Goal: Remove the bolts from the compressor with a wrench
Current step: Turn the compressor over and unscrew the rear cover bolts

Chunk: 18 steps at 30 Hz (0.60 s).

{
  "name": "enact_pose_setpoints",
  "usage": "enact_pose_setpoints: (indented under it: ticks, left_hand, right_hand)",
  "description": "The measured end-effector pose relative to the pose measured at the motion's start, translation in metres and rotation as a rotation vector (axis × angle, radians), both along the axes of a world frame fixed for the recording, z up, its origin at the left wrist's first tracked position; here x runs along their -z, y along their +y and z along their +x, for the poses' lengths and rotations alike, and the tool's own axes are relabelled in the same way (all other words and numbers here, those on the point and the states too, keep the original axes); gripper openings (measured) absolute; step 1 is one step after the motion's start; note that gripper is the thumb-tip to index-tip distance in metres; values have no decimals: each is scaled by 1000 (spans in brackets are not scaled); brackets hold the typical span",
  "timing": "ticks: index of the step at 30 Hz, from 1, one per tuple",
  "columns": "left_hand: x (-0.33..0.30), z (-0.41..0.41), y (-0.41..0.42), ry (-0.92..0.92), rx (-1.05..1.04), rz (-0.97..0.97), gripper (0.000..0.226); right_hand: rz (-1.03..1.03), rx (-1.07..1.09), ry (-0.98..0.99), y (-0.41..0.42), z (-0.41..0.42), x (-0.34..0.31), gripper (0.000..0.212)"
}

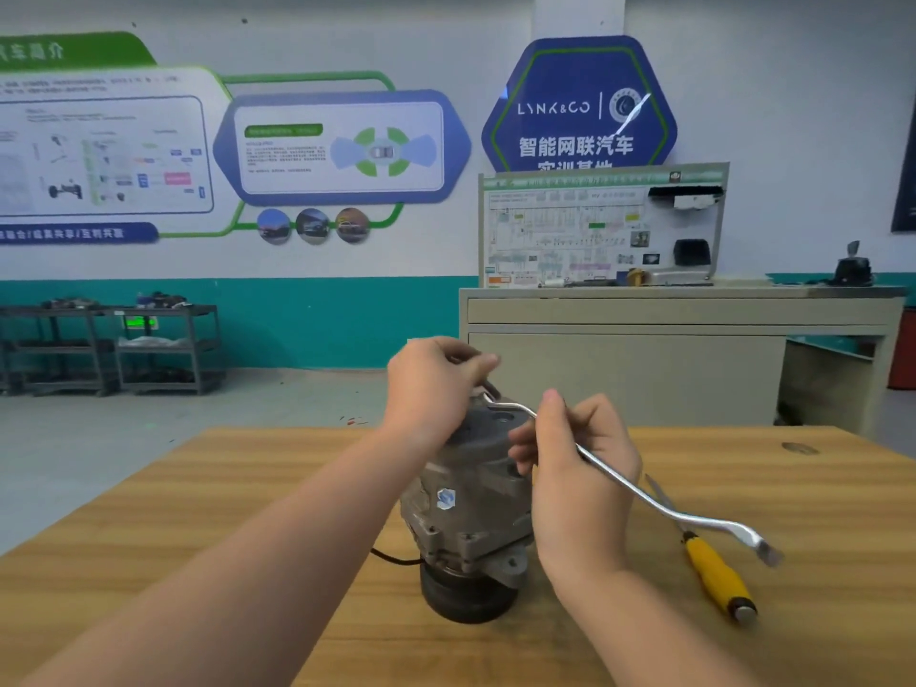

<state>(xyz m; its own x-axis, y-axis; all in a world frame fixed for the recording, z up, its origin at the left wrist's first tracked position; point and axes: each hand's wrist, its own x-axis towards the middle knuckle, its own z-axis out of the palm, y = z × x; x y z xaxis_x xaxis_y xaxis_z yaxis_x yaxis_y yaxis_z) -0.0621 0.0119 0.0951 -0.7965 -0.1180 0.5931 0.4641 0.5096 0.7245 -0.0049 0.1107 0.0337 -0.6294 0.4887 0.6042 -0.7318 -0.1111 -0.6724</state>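
Note:
A grey metal compressor (466, 508) stands upright on its black pulley in the middle of the wooden table (248, 518). A long silver offset wrench (659, 508) reaches from the compressor's far top edge down to the right. My right hand (580, 483) grips the wrench shaft just right of the compressor top. My left hand (431, 389) rests on the far top of the compressor, with its fingers curled over the wrench's ring end; the bolt under it is hidden.
A yellow-handled screwdriver (714, 572) lies on the table to the right, under the wrench's free end. A black cable (391, 557) trails from the compressor's left. Behind the table stand a beige bench (644, 369) with a wiring board and dark shelving carts (114, 349) at the left wall.

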Motion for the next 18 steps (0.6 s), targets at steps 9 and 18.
enact_pose_setpoints:
  ticks: [9,18]
  left_hand:
    - [59,-27,-118,-145,-426,-107,27]
    - [171,-20,-170,-370,-646,-304,30]
  right_hand:
    - [248,-45,-101,0,-11,2,32]
    - [432,118,-65,-6,-4,1,34]
